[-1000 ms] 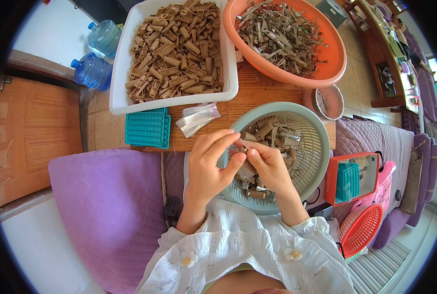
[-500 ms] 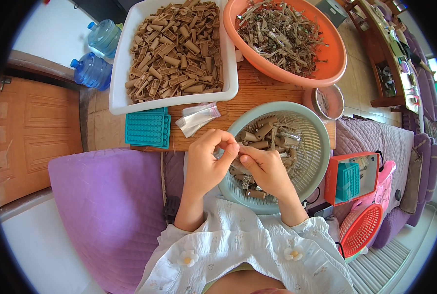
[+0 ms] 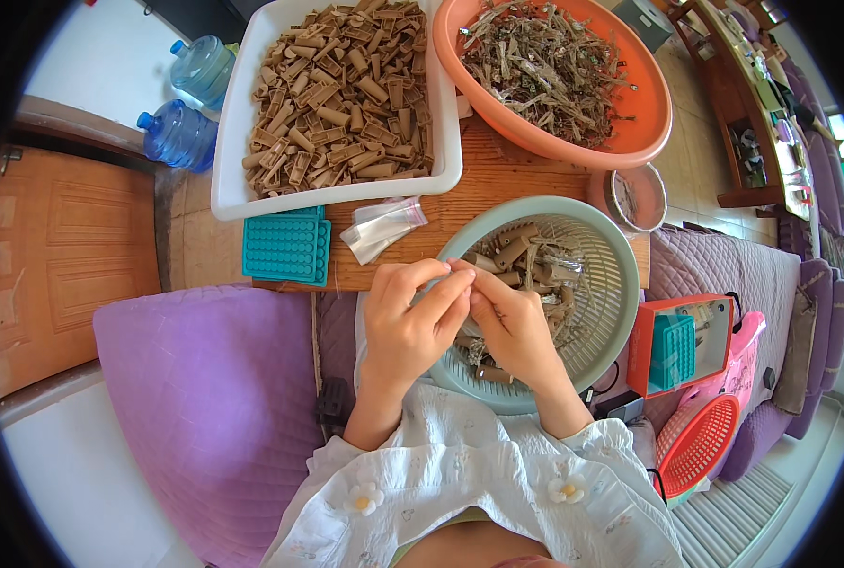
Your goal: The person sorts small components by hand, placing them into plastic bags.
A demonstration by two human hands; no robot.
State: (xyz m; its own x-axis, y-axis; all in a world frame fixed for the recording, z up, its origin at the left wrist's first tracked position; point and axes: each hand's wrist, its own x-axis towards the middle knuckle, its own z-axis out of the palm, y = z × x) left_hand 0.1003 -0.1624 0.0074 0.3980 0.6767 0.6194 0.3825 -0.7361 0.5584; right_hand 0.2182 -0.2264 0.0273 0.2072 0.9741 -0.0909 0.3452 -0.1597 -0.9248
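My left hand (image 3: 405, 320) and my right hand (image 3: 518, 329) meet at their fingertips over the near left side of a pale green plastic basket (image 3: 621, 327). Fingers on both hands are pinched together, and whatever small thing lies between them is hidden. Inside the basket are brown half-round plastic pieces (image 3: 511, 252) and a tangle of clear, shiny strips (image 3: 562, 270). Left of the basket, clear plastic bags (image 3: 382, 232) lie on the wooden table (image 3: 497, 175).
A white bin (image 3: 448, 161) heaped with brown pieces stands far left, beside an orange basin (image 3: 657, 114) of tangled strips. Teal trays (image 3: 284, 248) sit at the table's left edge. A round tub (image 3: 649, 213), a red box (image 3: 639, 355) and a red basket (image 3: 720, 440) are at right.
My left hand has turned, its fingers now stretching across toward the right fingertips. Both hands' fingertips have risen slightly in view. The containers stay where they were.
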